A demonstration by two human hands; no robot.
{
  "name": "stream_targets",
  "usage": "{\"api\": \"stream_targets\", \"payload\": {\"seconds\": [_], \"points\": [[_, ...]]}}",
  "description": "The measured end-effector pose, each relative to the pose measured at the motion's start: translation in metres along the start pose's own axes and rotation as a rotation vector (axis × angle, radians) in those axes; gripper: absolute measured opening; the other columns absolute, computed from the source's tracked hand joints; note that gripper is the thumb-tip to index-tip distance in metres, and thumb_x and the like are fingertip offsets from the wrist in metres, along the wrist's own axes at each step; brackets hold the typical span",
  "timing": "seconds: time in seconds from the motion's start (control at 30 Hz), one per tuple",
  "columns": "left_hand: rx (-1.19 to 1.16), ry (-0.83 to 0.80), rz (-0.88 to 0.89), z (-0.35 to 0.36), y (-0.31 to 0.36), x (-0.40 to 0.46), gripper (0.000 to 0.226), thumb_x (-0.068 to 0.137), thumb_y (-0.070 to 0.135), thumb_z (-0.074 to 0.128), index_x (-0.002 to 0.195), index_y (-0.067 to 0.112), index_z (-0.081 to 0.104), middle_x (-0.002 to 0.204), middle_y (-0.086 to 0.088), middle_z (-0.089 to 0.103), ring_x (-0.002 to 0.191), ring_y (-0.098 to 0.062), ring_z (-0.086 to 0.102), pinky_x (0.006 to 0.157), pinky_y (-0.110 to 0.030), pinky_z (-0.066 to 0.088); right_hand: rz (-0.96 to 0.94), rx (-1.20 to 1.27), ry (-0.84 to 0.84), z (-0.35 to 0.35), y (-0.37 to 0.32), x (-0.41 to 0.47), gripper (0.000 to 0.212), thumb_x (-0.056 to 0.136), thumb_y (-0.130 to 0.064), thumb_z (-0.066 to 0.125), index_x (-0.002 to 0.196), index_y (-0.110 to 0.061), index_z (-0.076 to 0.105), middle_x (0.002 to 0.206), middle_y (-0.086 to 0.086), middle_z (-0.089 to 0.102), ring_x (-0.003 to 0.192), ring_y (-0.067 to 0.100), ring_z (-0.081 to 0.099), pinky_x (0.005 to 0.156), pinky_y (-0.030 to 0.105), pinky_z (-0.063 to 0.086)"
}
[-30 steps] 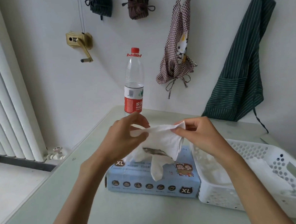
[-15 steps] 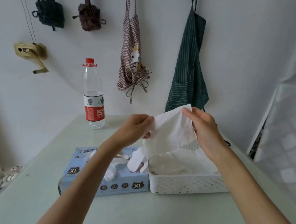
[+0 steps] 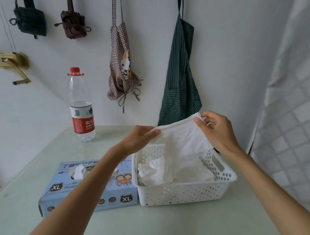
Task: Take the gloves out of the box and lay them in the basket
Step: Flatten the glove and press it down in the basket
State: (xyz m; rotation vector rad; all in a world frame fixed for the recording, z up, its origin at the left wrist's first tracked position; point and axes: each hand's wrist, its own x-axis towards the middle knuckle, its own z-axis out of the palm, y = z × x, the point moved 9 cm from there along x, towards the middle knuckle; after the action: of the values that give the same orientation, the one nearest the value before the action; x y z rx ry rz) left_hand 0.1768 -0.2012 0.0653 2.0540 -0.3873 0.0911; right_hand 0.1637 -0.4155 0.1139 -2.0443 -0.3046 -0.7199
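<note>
- gloves are the matter: one white glove [image 3: 181,139] is stretched by its cuff edge between both hands, hanging over the basket [image 3: 183,190] with its lower part draping down inside.
- left hand [image 3: 139,138] pinches the near-left corner of the cuff between thumb and fingers; right hand [image 3: 217,129] pinches the far-right corner, fingers curled round the edge.
- more gloves already lie crumpled in the basket, a pile [image 3: 152,170] toward its left side; how many, i cannot tell.
- box [image 3: 87,186] sits on the table [image 3: 158,225] just left of the basket, their walls touching or nearly so, and another white glove [image 3: 78,173] pokes up from its top opening.
- step in hand, as i judge it: laying this glove down, not pulling it out.
- next move likely calls for lowering both hands together so the glove settles flat on the pile, then letting go with both pinches.
- thin, limp material may cling to fingers or fold on itself, so a slow release seems wise.
- water bottle [image 3: 81,106] stands well behind the box, out of the way.
</note>
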Motion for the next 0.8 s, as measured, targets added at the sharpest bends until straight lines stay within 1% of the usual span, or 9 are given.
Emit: {"api": "stream_targets", "payload": {"seconds": [0.07, 0.17, 0.3, 0.37, 0.43, 0.5, 0.6, 0.7, 0.8], "points": [[0.003, -0.023, -0.030, 0.004, -0.006, 0.000, 0.034, 0.100, 0.025, 0.044, 0.106, 0.001, 0.066, 0.086, -0.009, 0.056, 0.079, -0.017, 0.047, 0.074, -0.026, 0.038, -0.063, -0.052, 0.043, -0.001, -0.007, -0.001, 0.014, 0.090, -0.035, 0.063, 0.089, -0.021, 0.067, 0.070, -0.003, 0.064, 0.067, 0.025, 0.063, 0.067, 0.041, 0.053], [-0.013, 0.007, -0.041, 0.001, -0.010, -0.001, 0.026, 0.099, 0.021, 0.046, 0.106, 0.008, 0.067, 0.087, -0.005, 0.060, 0.079, -0.015, 0.051, 0.070, -0.022, 0.038, -0.190, -0.159, 0.089, 0.002, -0.027, -0.002, 0.018, 0.092, -0.037, 0.060, 0.088, -0.020, 0.066, 0.058, 0.002, 0.060, 0.049, 0.020, 0.052, 0.053, 0.036, 0.048], [-0.009, 0.257, -0.019, -0.040, -0.002, -0.014, 0.023, 0.096, 0.018, 0.053, 0.112, 0.009, 0.067, 0.083, 0.009, 0.063, 0.077, -0.009, 0.057, 0.061, -0.007, 0.040, -0.319, -0.164, 0.074, 0.017, -0.067, -0.006, 0.022, 0.094, -0.034, 0.059, 0.086, -0.015, 0.066, 0.047, 0.004, 0.052, 0.041, 0.021, 0.039, 0.045, 0.033, 0.038], [0.007, 0.379, 0.003, -0.064, 0.008, -0.026, 0.022, 0.096, 0.019, 0.053, 0.110, 0.010, 0.067, 0.081, 0.010, 0.061, 0.076, -0.015, 0.053, 0.058, -0.014, 0.038, -0.326, -0.045, 0.063, 0.024, -0.087, -0.008, 0.021, 0.093, -0.031, 0.060, 0.085, -0.013, 0.066, 0.043, -0.001, 0.048, 0.040, 0.017, 0.034, 0.043, 0.031, 0.033], [0.073, 0.487, 0.028, -0.088, 0.021, -0.036, 0.019, 0.096, 0.020, 0.052, 0.105, 0.013, 0.067, 0.080, 0.006, 0.061, 0.068, -0.016, 0.049, 0.054, -0.020, 0.034, -0.269, 0.117, 0.057, 0.030, -0.100, -0.007, 0.019, 0.093, -0.027, 0.061, 0.085, -0.010, 0.066, 0.038, -0.009, 0.041, 0.038, 0.010, 0.030, 0.043, 0.022, 0.028], [0.157, 0.554, 0.041, -0.104, 0.032, -0.036, 0.019, 0.096, 0.022, 0.050, 0.102, 0.017, 0.067, 0.086, -0.001, 0.063, 0.064, -0.017, 0.049, 0.057, -0.024, 0.034, -0.162, 0.236, 0.050, 0.033, -0.099, -0.003, 0.017, 0.092, -0.024, 0.062, 0.089, -0.008, 0.066, 0.039, -0.011, 0.042, 0.038, 0.007, 0.032, 0.044, 0.016, 0.030], [0.314, 0.524, -0.043, -0.096, 0.024, -0.017, 0.023, 0.097, 0.025, 0.046, 0.108, 0.019, 0.066, 0.099, -0.010, 0.064, 0.083, -0.025, 0.057, 0.076, -0.031, 0.045, 0.045, 0.332, 0.005, 0.040, -0.068, 0.000, 0.013, 0.090, -0.025, 0.062, 0.090, -0.014, 0.068, 0.059, 0.006, 0.060, 0.053, 0.010, 0.048, 0.054, 0.023, 0.042], [0.512, 0.374, -0.152, -0.050, -0.006, 0.012, 0.027, 0.098, 0.027, 0.045, 0.116, 0.020, 0.063, 0.116, -0.010, 0.064, 0.109, -0.031, 0.055, 0.095, -0.041, 0.045, 0.272, 0.219, -0.020, 0.045, -0.003, -0.006, 0.012, 0.088, -0.027, 0.063, 0.077, -0.023, 0.066, 0.073, -0.002, 0.068, 0.063, 0.014, 0.059, 0.062, 0.026, 0.048], [0.632, 0.257, -0.174, 0.001, -0.034, 0.031, 0.030, 0.099, 0.028, 0.044, 0.123, 0.025, 0.060, 0.124, -0.006, 0.061, 0.119, -0.027, 0.047, 0.096, -0.036, 0.037, 0.402, -0.041, -0.089, 0.045, 0.057, -0.020, 0.009, 0.090, -0.027, 0.062, 0.091, -0.019, 0.066, 0.076, -0.008, 0.062, 0.066, 0.007, 0.054, 0.056, 0.020, 0.041]]}}
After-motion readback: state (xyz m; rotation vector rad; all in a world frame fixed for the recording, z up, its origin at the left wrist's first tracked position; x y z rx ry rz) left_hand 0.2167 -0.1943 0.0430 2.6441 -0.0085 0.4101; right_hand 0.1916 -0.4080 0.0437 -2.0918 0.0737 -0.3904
